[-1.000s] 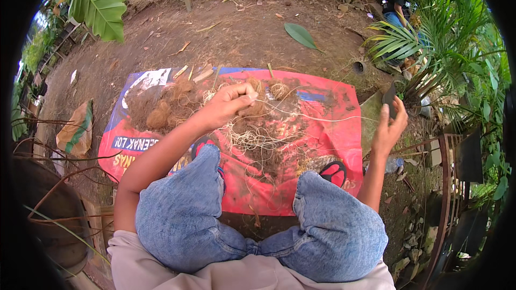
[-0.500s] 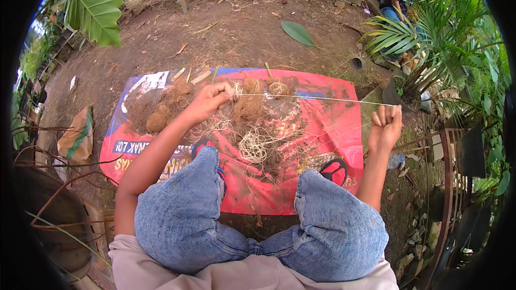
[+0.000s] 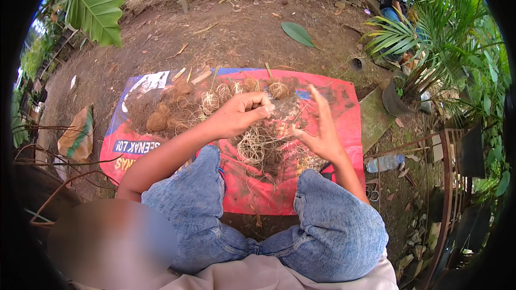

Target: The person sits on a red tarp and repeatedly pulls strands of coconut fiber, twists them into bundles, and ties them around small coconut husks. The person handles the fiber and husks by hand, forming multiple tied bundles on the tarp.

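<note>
Seen from above, a seated person in blue denim trousers [image 3: 338, 231] works over a red plastic sheet with a blue edge [image 3: 346, 142], spread on bare brown earth. A loose, roughly round tangle of thin, pale cream string [image 3: 256, 146] lies near the middle of the sheet, in front of and between the knees. The person's left hand [image 3: 244, 111] is above the tangle's far side, its fingers curled in and the thumb drawn close to them; whether a strand is pinched there cannot be made out. The right hand [image 3: 322, 137], to the right of the tangle, has its fingers spread wide, thumb well apart, with nothing clearly held.

The step appears to be handling the string between both hands. Doing it well would call for a firm left pinch, an even draw with the right, and loops eased free before pulling, so that knots do not tighten.

The tangle has no clear long axis or pointing end; its loops curl every way, and a few loose strands trail toward the person. Beyond it, small round bundles wrapped in pale string [image 3: 209, 102] sit in a row running left to right.
</note>
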